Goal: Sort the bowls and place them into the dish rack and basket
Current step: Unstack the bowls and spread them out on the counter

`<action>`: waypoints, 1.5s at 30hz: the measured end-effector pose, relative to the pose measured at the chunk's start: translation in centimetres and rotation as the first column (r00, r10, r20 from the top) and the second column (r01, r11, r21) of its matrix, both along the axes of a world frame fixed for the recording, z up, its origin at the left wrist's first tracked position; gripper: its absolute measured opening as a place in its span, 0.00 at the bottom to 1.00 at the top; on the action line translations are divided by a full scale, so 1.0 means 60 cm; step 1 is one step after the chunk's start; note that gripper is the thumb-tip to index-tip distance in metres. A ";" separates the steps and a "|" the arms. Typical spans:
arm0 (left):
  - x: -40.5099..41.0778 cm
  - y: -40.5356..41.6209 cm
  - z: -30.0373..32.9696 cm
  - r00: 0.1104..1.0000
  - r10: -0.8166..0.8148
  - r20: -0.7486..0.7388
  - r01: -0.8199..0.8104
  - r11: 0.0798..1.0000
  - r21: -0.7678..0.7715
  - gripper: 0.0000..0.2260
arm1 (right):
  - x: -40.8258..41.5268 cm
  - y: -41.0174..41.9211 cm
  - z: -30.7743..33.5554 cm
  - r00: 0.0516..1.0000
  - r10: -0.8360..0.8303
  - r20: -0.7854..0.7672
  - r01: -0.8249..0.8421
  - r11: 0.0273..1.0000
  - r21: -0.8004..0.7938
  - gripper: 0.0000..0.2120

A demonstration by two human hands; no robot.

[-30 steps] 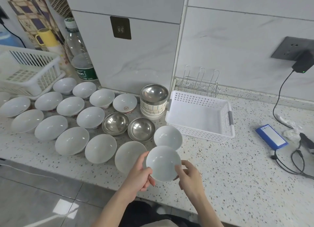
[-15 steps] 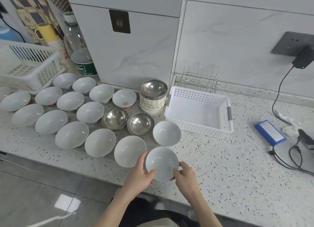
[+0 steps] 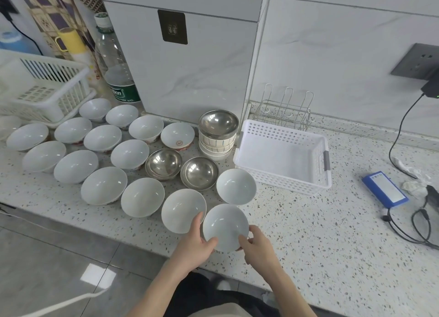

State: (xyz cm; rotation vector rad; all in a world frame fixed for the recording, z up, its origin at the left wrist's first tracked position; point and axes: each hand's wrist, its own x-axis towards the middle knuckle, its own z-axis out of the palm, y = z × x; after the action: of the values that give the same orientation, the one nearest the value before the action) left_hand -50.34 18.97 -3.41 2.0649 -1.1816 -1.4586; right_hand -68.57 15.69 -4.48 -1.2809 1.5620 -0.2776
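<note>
Both hands on one white bowl (image 3: 225, 226) at the near edge of the speckled table (image 3: 320, 245). Left hand (image 3: 193, 244) grips the bowl's left rim: thumb over the rim inside, fingers curled below it. Right hand (image 3: 257, 246) grips the near-right rim: thumb on the rim, fingers wrapped under. Bowl upright, mouth up; cannot tell if its base touches the table.

Just left of the held bowl, touching or nearly so: another white bowl (image 3: 183, 209). Just beyond it: a third white bowl (image 3: 236, 186), beside the near-left corner of the white basket (image 3: 285, 174). Basket perforated, grey handle on its right end, nothing visible inside. Behind the basket, against the wall: a wire dish rack (image 3: 285, 110), no dishes in it.

Left of the basket: a stack of bowls (image 3: 218, 136), a steel one on top, striped and white ones beneath. Near side of the stack: two steel bowls (image 3: 164, 163) side by side. Further left, rows of white bowls (image 3: 104, 186) spread across the table, all mouth up; one (image 3: 177, 136) carries a red mark inside.

Far left: a slatted white crate (image 3: 47, 86), a water bottle (image 3: 116, 62) with a green label, a yellow cup (image 3: 69, 41).

Right side: a blue power bank (image 3: 384, 188) flat on the table, black cables (image 3: 418, 224) near it, a charger (image 3: 431, 88) plugged into the wall socket.
</note>
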 end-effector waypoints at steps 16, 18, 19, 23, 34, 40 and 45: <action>0.084 -0.108 0.075 0.979 0.181 -0.096 -0.193 0.972 -0.134 0.30 | -0.017 -0.105 0.072 0.951 -0.185 -0.248 0.151 0.977 -0.150 0.09; 0.103 -0.156 0.092 0.970 0.205 -0.129 -0.226 0.957 -0.182 0.28 | -0.004 -0.129 0.088 0.951 -0.225 -0.214 0.188 0.966 -0.180 0.08; 0.112 -0.182 0.103 0.970 0.209 -0.129 -0.231 0.953 -0.197 0.27 | 0.005 -0.139 0.097 0.954 -0.234 -0.189 0.198 0.962 -0.190 0.08; 0.144 -0.287 0.146 0.993 0.092 0.069 -0.069 0.957 -0.282 0.26 | 0.046 -0.181 0.123 0.964 -0.246 -0.099 0.222 0.953 -0.208 0.07; 0.151 -0.433 0.131 0.936 -0.138 0.324 0.214 0.953 -0.215 0.16 | 0.111 -0.209 0.132 0.931 -0.362 0.049 0.364 0.929 -0.067 0.07; 0.154 -0.443 0.134 0.973 -0.140 0.183 0.196 0.919 -0.343 0.06 | 0.114 -0.212 0.123 0.901 -0.433 0.034 0.434 0.899 -0.063 0.07; 0.168 -0.434 0.143 0.993 -0.111 -0.044 0.086 0.920 -0.383 0.11 | 0.126 -0.246 0.128 0.903 -0.429 0.011 0.427 0.897 -0.109 0.07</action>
State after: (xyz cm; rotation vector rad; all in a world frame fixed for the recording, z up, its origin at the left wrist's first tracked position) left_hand -40.29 -7.07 5.18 1.7043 -1.4311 -1.2094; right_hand -61.02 0.91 3.18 -1.0062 1.8541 -0.6431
